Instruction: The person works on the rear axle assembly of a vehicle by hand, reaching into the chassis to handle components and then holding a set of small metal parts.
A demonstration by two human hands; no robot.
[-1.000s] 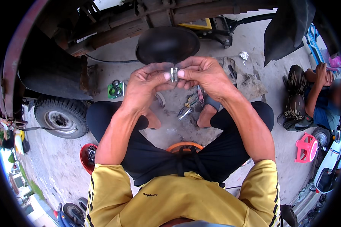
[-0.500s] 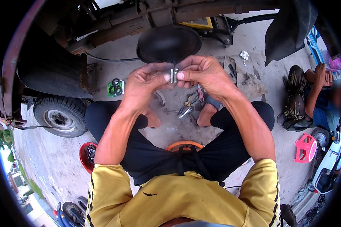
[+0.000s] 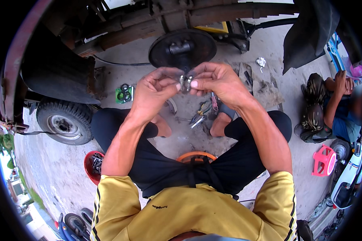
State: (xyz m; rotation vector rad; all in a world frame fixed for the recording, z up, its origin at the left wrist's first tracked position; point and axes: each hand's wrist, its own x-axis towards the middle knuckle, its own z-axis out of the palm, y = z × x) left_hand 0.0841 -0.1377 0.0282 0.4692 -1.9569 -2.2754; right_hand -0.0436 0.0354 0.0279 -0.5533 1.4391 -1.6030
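My left hand (image 3: 155, 86) pinches a small, shiny, bolt-like metal piece (image 3: 181, 83) between thumb and fingers. A similar small metal piece (image 3: 188, 83) sits in the pinch of my right hand (image 3: 219, 82). The two pieces are held side by side, close together, in front of my body. Their exact kind is too small to make out. Just beyond my fingers is a dark round backing plate (image 3: 207, 50) with a metal cylinder (image 3: 181, 48) on it.
Pliers (image 3: 205, 109) and a wrench (image 3: 197, 122) lie between my feet. Black rings rest on a green packet (image 3: 119, 95). A red bowl (image 3: 87, 164) holds metal parts. Around me are a wheel (image 3: 64, 122), a pink stool (image 3: 320, 160) and a seated person (image 3: 338, 108).
The two metal pieces have moved slightly apart and tilted, with my hands still close together. The round plate, a smooth dark shape before, now shows its cylinder.
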